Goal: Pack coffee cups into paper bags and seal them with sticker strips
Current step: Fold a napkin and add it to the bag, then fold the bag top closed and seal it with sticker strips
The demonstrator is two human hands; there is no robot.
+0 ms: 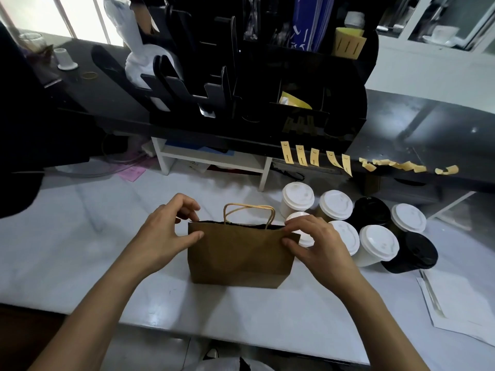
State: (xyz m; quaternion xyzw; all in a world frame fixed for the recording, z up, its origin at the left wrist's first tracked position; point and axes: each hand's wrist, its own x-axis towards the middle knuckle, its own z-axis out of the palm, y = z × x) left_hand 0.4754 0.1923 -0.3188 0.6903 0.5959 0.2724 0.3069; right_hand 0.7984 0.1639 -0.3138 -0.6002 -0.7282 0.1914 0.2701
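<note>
The brown paper bag (238,253) stands upright on the bench (80,236), top unsealed; whether a cup is inside cannot be told. The left hand (166,231) pinches its left top corner and the right hand (313,242) its right one. Just right of the bag wait lidded coffee cups (377,245), unpacked. Beyond the bag sticker strips (316,156) hang from a black shelf (401,167)
</note>
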